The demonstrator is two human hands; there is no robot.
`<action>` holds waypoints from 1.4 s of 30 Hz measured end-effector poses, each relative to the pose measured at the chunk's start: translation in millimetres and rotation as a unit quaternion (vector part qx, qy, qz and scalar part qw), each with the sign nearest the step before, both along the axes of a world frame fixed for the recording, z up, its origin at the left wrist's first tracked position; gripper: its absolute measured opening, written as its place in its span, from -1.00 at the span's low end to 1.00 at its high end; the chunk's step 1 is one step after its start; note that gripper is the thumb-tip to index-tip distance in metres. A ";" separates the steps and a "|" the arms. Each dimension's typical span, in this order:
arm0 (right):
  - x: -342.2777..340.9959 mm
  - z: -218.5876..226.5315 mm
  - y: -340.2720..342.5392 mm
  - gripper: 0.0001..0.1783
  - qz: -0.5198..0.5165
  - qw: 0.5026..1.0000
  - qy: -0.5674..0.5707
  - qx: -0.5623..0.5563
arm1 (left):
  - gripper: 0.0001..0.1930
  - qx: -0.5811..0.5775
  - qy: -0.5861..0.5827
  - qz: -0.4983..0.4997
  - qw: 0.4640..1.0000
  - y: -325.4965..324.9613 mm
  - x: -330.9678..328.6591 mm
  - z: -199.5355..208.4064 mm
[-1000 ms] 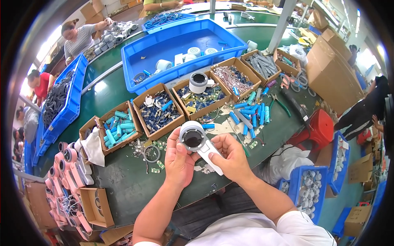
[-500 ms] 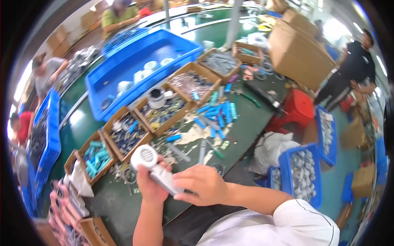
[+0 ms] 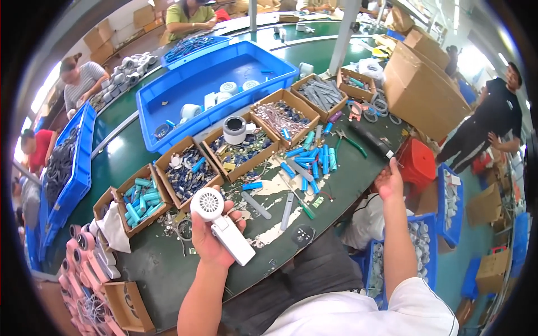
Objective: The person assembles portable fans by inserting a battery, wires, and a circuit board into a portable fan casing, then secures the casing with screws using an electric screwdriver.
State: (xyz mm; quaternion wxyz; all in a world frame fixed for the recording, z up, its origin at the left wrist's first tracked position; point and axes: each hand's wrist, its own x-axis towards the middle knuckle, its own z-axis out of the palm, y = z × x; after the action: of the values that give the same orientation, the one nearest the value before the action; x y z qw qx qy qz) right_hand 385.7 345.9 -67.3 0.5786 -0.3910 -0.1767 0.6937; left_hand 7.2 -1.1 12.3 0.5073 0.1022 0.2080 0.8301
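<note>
In my left hand (image 3: 208, 242) lies a white handheld fan (image 3: 234, 244), its round slotted head tipped up to the left and its handle slanting down across the fingers. My right hand (image 3: 388, 182) is at the table's right edge, palm turned up and fingers partly spread. Its index fingertip is at the near end of a black rod-shaped tool (image 3: 367, 140); whether they touch I cannot tell. Beyond the fan, several blue battery cells (image 3: 316, 162), two grey strips (image 3: 287, 210) and a green-handled screwdriver (image 3: 307, 209) lie on the green tabletop (image 3: 168, 285).
Cardboard boxes of small parts (image 3: 188, 173) line the table's far side, before a large blue bin (image 3: 151, 106). Pink fan bodies (image 3: 84, 263) are heaped at left. A red stool (image 3: 419, 159) and blue crates (image 3: 431, 246) stand at right. Several people are around.
My right hand has left the fan's handle and moved far right to the black tool. My left hand still holds the fan, now slightly lower and further right in view.
</note>
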 end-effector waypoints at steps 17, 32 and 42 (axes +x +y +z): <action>-71.6 232.9 -39.7 -0.61 -0.220 0.845 -0.128 0.471 | -0.30 -0.055 -0.059 0.054 0.995 -9.8 -4.5 2.8; -172.0 169.6 -207.2 -0.06 0.252 0.895 0.070 0.360 | -0.01 0.103 -0.052 -0.096 0.989 -7.9 -3.1 -3.1; -210.0 182.6 -247.0 0.04 0.313 0.853 0.042 0.416 | -0.09 0.046 -0.062 -0.078 0.994 -8.6 -2.8 -7.3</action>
State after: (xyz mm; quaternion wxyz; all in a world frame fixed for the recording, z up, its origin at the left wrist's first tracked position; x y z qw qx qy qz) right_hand 175.7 99.0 115.3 0.4459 -0.0086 -0.5371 0.7159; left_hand 4.4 -9.7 5.0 0.5769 0.0897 0.1287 0.8016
